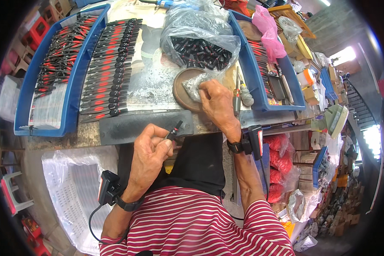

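Observation:
My left hand is closed around a small black handle piece with a red band, held above the bench's front edge. My right hand reaches into a round brown dish and pinches a small clear plastic bag of tiny parts lying in it. Behind the dish a large clear bag holds many black handle pieces. Rows of finished black and red tools lie on the bench to the left.
A blue tray at the left holds more black and red tools. Another blue tray at the right holds tools and small items. A screwdriver lies beside the dish. A dark metal plate lines the front edge. Shelves crowd the right.

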Demonstrator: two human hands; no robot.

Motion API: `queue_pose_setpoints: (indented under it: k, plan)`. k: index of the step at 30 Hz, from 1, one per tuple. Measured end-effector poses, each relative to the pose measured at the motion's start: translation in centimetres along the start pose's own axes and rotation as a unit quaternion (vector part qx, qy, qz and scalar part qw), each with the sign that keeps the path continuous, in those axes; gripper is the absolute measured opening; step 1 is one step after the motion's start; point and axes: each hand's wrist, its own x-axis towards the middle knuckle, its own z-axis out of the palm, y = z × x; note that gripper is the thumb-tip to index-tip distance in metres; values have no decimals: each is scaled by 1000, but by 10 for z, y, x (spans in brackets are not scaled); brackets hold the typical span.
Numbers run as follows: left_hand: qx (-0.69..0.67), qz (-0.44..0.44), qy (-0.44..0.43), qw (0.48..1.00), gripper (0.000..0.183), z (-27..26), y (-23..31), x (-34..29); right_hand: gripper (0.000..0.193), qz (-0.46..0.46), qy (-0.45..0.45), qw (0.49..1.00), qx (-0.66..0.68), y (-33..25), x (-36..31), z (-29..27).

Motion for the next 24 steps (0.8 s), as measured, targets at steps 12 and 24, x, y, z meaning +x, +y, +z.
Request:
queue_pose_setpoints:
  k: [12,24]
  plan:
    - [-8,13,13,1000,12,-2,0,-2,5,-11,19,999,23,3,-1,3]
    - [-26,7,14,1000,11,0,1,0,7,239,-14,881,407,-10,-3,-26]
